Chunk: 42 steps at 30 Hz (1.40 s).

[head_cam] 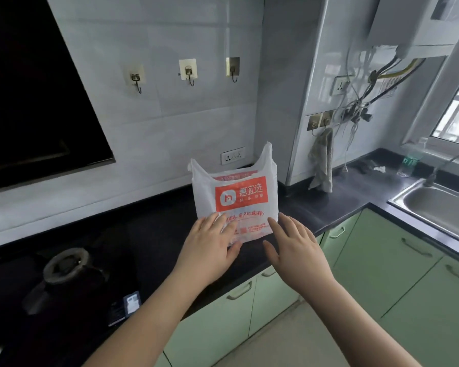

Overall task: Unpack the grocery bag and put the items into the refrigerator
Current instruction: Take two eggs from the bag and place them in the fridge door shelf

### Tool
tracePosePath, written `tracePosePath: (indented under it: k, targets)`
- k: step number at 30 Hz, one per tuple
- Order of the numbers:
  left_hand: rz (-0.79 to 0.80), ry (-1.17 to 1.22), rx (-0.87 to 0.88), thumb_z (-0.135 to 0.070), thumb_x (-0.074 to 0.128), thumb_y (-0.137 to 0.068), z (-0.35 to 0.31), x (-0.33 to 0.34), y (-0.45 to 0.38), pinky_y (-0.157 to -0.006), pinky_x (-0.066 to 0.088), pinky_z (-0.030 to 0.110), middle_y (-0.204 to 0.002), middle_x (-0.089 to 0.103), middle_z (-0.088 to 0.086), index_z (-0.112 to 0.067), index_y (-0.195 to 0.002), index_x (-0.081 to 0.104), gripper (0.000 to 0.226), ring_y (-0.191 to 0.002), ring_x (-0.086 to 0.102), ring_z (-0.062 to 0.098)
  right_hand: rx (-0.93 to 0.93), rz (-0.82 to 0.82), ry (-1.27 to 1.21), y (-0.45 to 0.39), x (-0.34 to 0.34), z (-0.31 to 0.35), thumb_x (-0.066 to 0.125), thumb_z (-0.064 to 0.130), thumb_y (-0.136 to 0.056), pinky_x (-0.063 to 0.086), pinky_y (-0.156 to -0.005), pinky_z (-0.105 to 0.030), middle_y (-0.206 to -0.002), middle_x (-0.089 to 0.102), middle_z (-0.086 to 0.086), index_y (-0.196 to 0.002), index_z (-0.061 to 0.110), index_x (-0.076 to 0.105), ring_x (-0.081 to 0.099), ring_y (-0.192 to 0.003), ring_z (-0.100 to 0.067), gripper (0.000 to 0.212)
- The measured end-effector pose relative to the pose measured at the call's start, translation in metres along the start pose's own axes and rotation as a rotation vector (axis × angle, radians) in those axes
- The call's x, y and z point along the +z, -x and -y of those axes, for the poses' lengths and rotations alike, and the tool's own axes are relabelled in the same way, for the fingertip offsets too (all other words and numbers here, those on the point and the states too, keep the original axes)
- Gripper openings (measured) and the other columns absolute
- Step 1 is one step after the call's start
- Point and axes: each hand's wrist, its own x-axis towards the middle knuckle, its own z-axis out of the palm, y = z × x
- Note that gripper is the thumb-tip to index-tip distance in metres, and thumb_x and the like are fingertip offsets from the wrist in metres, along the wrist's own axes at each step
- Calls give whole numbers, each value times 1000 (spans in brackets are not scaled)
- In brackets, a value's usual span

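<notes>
A white grocery bag (235,197) with a big orange patch stands up near the front edge of the black counter (157,234), close to the corner where the counter turns toward the sink (435,205). The left hand (210,246) lies on the bag's lower left side with its fingers straight and spread, touching the plastic but not gripping it. The right hand (293,242) is just beside the bag's lower right corner, fingers straight and holding nothing; I cannot tell if it touches.
</notes>
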Motion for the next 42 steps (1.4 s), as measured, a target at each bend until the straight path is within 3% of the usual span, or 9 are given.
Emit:
tracePosePath:
  k: [12, 22, 26, 31, 35, 38, 42]
  targets:
    - [60, -68, -130, -56, 23, -99, -23, 29, -105, -122, 11, 43, -161, 22, 0, -25, -152, 22, 62, -150, 11, 20, -77, 63, -37, -90, 16, -85, 33, 52, -98, 13, -118, -40, -158, 27, -3, -152, 24, 22, 21, -146, -23, 62]
    - [78, -68, -119, -58, 12, -94, 7, 56, -163, -122, 6, 42, -161, 22, 0, -24, -152, 24, 69, -150, 11, 20, -116, 144, -49, -159, 49, -89, 27, 54, -99, 3, -116, -35, -162, 14, -1, -153, 27, 13, 11, -148, -22, 63]
    - [44, -47, -96, -59, 11, -94, 25, 67, -196, -122, 5, 43, -162, 19, 1, -25, -152, 23, 68, -150, 9, 20, -131, 145, -28, -193, 60, -83, 29, 54, -99, -2, -111, -31, -161, 18, 0, -153, 25, 17, 13, -148, -21, 62]
    - [15, -36, -99, -58, 20, -97, 59, 77, -226, -120, 4, 44, -160, 24, 4, -24, -151, 28, 65, -149, 14, 23, -140, 107, 30, -237, 70, -80, 33, 50, -98, 7, -116, -37, -157, 29, -4, -149, 20, 29, 22, -146, -24, 59]
    - [24, -24, -104, -57, 16, -96, 84, 82, -244, -118, 0, 40, -161, 23, 3, -23, -151, 27, 66, -150, 12, 23, -105, 126, 18, -262, 82, -75, 32, 51, -98, 5, -117, -39, -159, 24, -4, -150, 22, 26, 17, -147, -24, 59]
    - [38, 0, -100, -55, 23, -98, 94, 88, -255, -120, 6, 41, -161, 22, 3, -23, -151, 26, 62, -149, 13, 22, -102, 181, -1, -274, 91, -71, 30, 50, -99, 13, -121, -44, -161, 15, -3, -151, 24, 21, 9, -149, -23, 59]
    - [43, 28, -134, -55, 27, -99, 100, 98, -265, -119, 11, 38, -159, 26, 0, -26, -152, 23, 60, -147, 20, 21, -126, 187, -2, -297, 97, -69, 28, 49, -100, 11, -120, -41, -161, 17, 0, -150, 24, 23, 10, -149, -21, 56]
